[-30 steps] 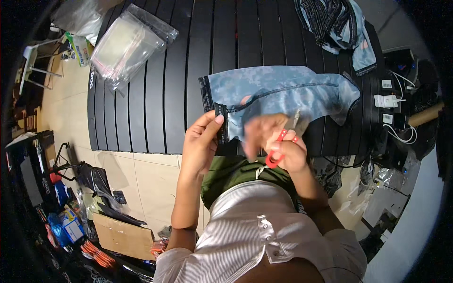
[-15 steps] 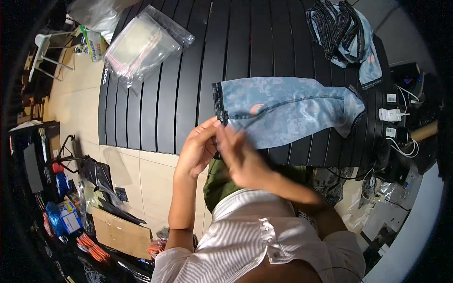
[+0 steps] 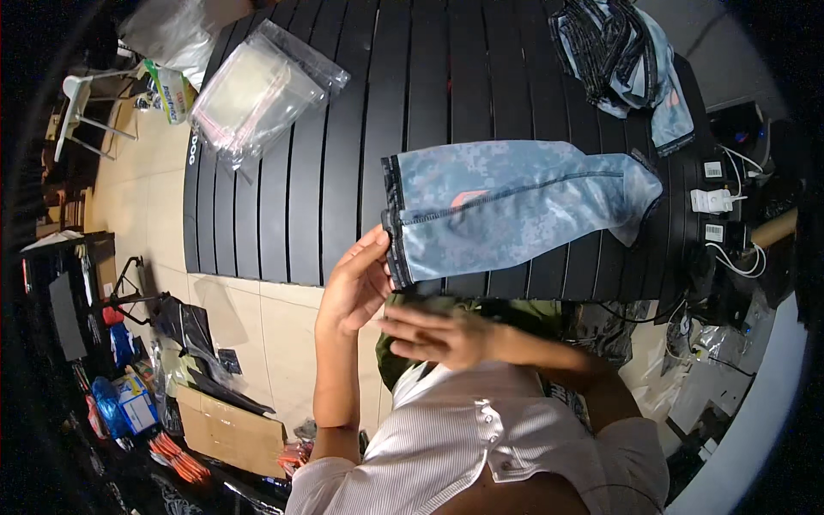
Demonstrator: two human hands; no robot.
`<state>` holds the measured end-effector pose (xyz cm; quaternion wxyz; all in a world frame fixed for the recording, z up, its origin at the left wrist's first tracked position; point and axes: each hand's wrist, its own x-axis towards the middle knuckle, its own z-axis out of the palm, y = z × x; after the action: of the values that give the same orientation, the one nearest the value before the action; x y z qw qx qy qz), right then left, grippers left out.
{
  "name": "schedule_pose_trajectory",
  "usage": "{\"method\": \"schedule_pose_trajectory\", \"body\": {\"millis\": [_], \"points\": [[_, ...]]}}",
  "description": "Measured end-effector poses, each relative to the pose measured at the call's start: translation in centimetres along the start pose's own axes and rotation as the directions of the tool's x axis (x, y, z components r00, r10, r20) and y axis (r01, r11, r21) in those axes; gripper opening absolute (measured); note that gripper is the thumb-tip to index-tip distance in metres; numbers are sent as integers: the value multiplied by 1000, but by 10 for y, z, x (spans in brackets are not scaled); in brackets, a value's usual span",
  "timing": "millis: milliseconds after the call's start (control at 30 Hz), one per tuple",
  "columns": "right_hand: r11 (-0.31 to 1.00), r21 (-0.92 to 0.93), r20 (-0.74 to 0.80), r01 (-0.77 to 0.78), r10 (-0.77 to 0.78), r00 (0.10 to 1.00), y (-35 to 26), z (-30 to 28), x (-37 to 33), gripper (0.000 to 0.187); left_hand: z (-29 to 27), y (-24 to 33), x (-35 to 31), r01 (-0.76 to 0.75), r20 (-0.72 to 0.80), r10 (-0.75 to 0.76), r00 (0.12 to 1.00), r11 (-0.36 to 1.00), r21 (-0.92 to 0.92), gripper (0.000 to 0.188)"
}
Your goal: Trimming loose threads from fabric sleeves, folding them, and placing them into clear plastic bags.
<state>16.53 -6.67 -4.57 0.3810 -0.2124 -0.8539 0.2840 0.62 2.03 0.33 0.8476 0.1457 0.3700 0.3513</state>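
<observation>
A light-blue camouflage fabric sleeve (image 3: 524, 206) lies flat on the black slatted table (image 3: 283, 215), its wide black-edged end toward the left. A dark seam runs along it, and a small orange mark shows beside the seam. My left hand (image 3: 356, 283) pinches the black band at that wide end between thumb and fingers. Just below the table edge, in front of my body, my right hand (image 3: 442, 336) is blurred by motion, its fingers stretched out to the left. It is apart from the sleeve and nothing shows in it.
Clear plastic bags (image 3: 262, 99) lie at the table's far left. A pile of similar blue sleeves (image 3: 614, 64) sits at the far right. White chargers (image 3: 712, 201) with cables line the right edge. A cardboard box (image 3: 227, 429) and assorted goods stand at lower left.
My right hand has come off the sleeve's banded end and moved down toward my body. My left hand keeps its pinch, now lower on the band, which lies more spread out.
</observation>
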Motion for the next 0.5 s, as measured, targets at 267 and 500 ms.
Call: {"method": "schedule_pose_trajectory", "body": {"millis": [267, 500], "points": [[969, -204, -16, -137, 137, 990, 3, 9, -5, 60, 27, -1, 1, -40, -132, 41, 990, 999, 12, 30], [743, 357, -208, -566, 655, 727, -19, -38, 4, 43, 11, -9, -3, -117, -26, 120, 992, 989, 92, 19]]}}
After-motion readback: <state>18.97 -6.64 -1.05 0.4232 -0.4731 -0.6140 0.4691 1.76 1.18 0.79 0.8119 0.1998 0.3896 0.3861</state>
